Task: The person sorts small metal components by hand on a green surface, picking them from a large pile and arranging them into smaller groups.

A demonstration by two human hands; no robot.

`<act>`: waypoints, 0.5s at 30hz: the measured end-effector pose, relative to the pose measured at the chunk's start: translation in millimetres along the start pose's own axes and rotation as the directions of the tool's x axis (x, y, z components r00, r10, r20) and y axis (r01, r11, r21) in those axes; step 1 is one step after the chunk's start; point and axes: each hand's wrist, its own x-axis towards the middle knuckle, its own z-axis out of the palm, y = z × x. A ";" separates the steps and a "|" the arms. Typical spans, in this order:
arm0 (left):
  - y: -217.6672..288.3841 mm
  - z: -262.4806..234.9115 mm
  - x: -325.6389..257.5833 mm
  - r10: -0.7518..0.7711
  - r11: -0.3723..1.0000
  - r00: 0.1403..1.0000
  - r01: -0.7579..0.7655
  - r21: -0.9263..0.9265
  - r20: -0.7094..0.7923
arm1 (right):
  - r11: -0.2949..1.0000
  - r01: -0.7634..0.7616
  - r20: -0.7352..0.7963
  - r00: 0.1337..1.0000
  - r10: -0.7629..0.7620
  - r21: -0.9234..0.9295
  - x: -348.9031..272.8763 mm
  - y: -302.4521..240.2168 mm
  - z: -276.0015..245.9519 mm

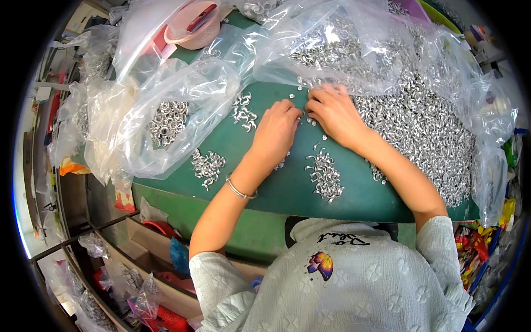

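Both my hands work over a green tabletop [260,188], close together, fingertips pointing inward. My left hand [279,127] has its fingers curled and pressed together; what they pinch, if anything, is too small to see. Just right of it, my right hand [334,113] is bent in the same closed way, fingertips down near the table. Between them lie a few tiny flower-shaped silver pieces [312,122]. A small pile of curved silver metal pieces [325,180] lies nearer me, and another such pile [244,112] lies left of my left hand.
A large heap of silver metal pieces [426,127] spreads on the right, partly under clear plastic [326,77]. At left, an open clear bag [213,83] holds ring-like pieces [168,122]. A third small pile [208,167] and a pink basket [193,34] are also there.
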 end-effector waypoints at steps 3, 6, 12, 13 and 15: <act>-0.2 -2.8 -6.5 -0.045 0.999 0.999 0.045 -0.019 0.006 | 0.999 0.048 0.109 0.993 -0.046 -0.019 6.0 -0.4 -5.2; 10.1 -8.8 -7.9 -0.103 0.991 0.994 0.098 -0.091 -0.048 | 0.999 0.035 0.156 0.987 -0.036 0.012 0.7 -6.8 -20.1; 24.2 4.3 -20.8 -0.032 0.996 0.999 0.033 -0.089 0.008 | 0.999 0.018 0.059 0.998 -0.020 0.037 -10.7 -4.2 -14.6; 26.0 7.3 -23.3 -0.005 0.993 1.000 0.009 -0.114 0.031 | 1.000 0.025 0.051 0.998 -0.026 0.016 -8.7 -4.2 -13.8; 34.6 8.8 -29.1 0.019 0.990 0.997 -0.008 -0.144 0.073 | 0.999 0.023 0.100 0.995 -0.019 -0.035 -6.0 -1.9 -11.2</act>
